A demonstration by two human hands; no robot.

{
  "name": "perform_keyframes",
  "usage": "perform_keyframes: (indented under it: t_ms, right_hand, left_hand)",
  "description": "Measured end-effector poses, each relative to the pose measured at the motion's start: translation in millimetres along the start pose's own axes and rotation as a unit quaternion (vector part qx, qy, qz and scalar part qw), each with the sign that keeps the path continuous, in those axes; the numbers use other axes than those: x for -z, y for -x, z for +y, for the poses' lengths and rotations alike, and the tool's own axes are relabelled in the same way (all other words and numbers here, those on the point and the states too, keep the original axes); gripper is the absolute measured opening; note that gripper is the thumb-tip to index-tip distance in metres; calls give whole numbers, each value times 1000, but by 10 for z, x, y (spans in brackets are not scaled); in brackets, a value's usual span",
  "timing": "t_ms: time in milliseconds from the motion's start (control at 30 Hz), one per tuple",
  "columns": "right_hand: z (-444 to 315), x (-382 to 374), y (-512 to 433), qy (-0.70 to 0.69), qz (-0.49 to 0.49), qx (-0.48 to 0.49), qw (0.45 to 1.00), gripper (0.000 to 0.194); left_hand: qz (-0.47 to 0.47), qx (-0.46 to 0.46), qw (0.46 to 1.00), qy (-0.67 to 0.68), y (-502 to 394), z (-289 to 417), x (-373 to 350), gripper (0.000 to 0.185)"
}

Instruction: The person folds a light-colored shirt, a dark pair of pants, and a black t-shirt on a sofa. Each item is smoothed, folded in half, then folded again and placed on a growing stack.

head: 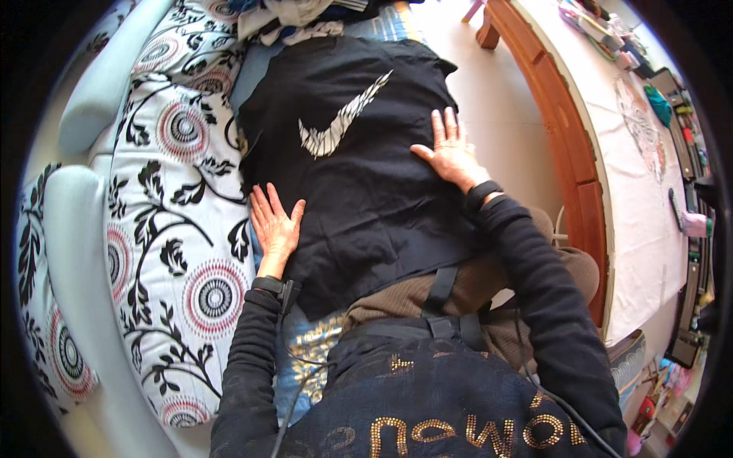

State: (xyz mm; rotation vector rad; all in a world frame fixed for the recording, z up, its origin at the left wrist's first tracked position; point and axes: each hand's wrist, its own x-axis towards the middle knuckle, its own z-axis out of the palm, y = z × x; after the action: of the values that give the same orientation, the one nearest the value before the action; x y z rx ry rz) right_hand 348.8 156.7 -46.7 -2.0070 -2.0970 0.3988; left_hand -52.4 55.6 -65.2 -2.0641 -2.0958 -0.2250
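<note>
A black T-shirt [366,189] with a white striped Nike swoosh lies spread out before me, its cloth nearly flat with a few creases. My left hand [276,222] rests palm down on its left edge, fingers apart. On the opposite edge, higher up, my right hand [450,150] lies palm down with its fingers spread. Neither hand grips the cloth. The shirt's near end reaches my lap, over brown ribbed trousers [395,297].
Patterned seat-back cushions [189,229] run along the left. Past the shirt's far end lies a pile of clothes [298,23]. A wooden-edged table [564,131] with a white cover stands at the right. Blue patterned fabric [303,349] shows beneath. Cables hang by my arms.
</note>
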Motion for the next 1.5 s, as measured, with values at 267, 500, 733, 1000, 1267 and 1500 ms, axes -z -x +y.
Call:
perform_keyframes:
  t_ms: [267,500,733,1000,1267,1500]
  right_hand:
    - [-421,695,863,155,-21,205,966,83]
    - [-1800,620,1541,-280,-270,438,810,88]
    - [-2422,347,1942,-279,-129,322,896,91]
    - [-2146,409,1545,-424,-34,183,886,58]
    - [-1955,441,1475,-521,-45,129,842,50]
    - [-1964,333,1583,-503,-91,205,835,37]
  left_hand:
    - [-54,111,971,204,1247,-13,740,89]
    - [-232,357,636,644,1297,147,1322,17]
    - [-227,220,654,687,922,290,1919,32]
    - [-122,101,712,684,-109,139,1581,12]
    - [122,-57,985,-112,-1449,-272,536,31]
    - [251,130,940,189,-2144,-975,934,39]
